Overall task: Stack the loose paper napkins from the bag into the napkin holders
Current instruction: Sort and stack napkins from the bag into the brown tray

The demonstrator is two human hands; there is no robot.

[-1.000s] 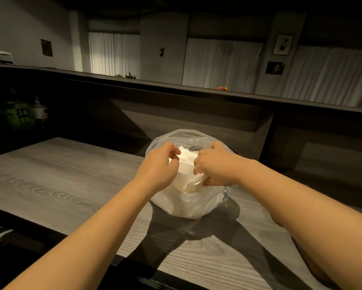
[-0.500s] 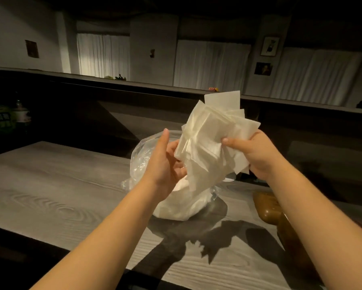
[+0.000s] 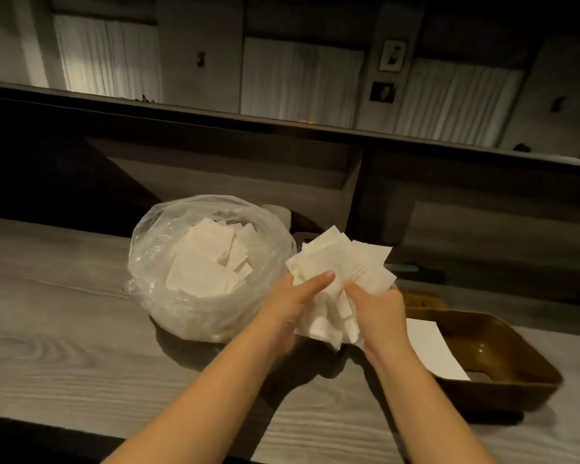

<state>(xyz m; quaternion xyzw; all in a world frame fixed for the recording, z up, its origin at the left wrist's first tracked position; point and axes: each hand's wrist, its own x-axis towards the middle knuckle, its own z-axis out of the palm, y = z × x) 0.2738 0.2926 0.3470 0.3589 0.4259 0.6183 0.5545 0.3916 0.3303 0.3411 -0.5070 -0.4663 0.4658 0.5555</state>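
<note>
Holding a fanned bunch of napkins [image 3: 343, 262] between them, both hands meet just right of the bag [image 3: 168, 236]. The left hand [image 3: 295, 306] grips the bunch from its left side, thumb laid across the front of the paper; the right hand [image 3: 379, 309] grips it from the right, thumb also on the front, fingers curled behind. The sheets are uneven, corners sticking up and out at different angles.

The bag, clear plastic, sits open on the grey wood-grain counter [image 3: 64, 346], with more loose napkins [image 3: 208, 262] piled inside. To the right of the hands, a brown holder [image 3: 516, 373] rests on the counter with a flat white napkin [image 3: 432, 349] lying in it. A second brown holder [image 3: 422, 301] shows partly behind the right hand. Beyond the counter a dark ledge [image 3: 281, 125] runs across, with pale curtains [image 3: 298, 82] behind.
</note>
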